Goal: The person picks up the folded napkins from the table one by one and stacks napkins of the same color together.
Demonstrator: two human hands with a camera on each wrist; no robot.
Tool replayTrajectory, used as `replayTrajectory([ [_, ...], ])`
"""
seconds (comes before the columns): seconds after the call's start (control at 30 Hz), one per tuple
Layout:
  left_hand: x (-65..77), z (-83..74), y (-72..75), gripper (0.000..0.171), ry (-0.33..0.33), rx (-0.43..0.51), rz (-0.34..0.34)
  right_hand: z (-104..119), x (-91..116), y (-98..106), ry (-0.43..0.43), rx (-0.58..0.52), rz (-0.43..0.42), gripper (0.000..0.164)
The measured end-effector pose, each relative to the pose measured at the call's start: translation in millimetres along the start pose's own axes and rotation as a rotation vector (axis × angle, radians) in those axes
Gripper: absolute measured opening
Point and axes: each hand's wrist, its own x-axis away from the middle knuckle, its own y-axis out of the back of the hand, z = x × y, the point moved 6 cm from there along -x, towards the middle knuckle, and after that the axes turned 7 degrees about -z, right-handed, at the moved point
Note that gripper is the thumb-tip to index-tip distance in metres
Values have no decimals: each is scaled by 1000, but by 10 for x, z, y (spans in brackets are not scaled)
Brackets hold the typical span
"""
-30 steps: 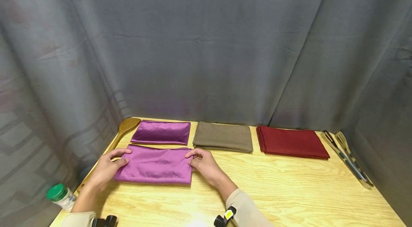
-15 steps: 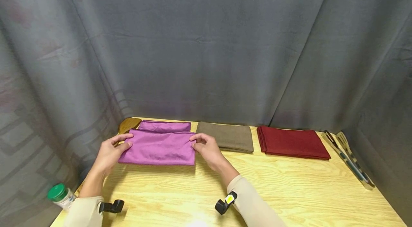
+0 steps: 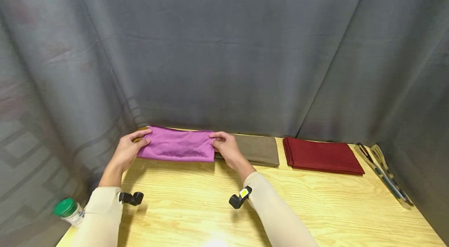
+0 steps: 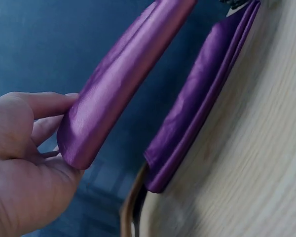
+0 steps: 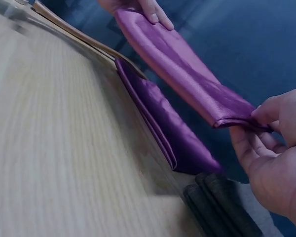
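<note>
A folded purple cloth (image 3: 179, 145) hangs level in the air between my two hands. My left hand (image 3: 128, 149) pinches its left end between thumb and fingers, and my right hand (image 3: 228, 149) pinches the right end. Below it on the table lies a second folded purple cloth (image 5: 163, 123), apart from the held one in both wrist views and hidden behind it in the head view. To the right, a folded brown cloth (image 3: 257, 149) is partly covered by my right hand.
Farther right lies a folded dark red cloth (image 3: 322, 155), with metal tongs (image 3: 384, 175) at the table's right edge. A green-lidded bottle (image 3: 70, 212) stands at the left edge. The wooden spoon (image 5: 79, 34) lies along that edge, mostly hidden. A grey curtain (image 3: 224, 52) hangs behind the table (image 3: 196, 200).
Both hands have lifted the held purple cloth off the table and carried it away from me, over the second purple cloth, which it now covers in the head view.
</note>
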Motion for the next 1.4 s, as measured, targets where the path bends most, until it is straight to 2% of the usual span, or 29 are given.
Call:
replayTrajectory([
  [0.17,-207,120,-37,50,19,23,-23,-62,-160,-64,-35,24,-6,30],
  [0.4,-387,201,-65,51,40,14,-36,-138,-355,-105,-56,49,-24,30],
  [0.67,-471,210,-121,51,56,16,-67,-146,-466,-100,-64,47,-45,32],
  [1.0,-568,338,-153,53,119,14,-84,-145,-524,-136,-65,81,-43,32],
  [1.17,-592,397,-126,53,139,11,-126,-186,-531,-174,-80,71,-28,33],
  [1.4,-582,421,-159,52,121,-29,-106,-282,-509,-153,-96,106,-35,33],
])
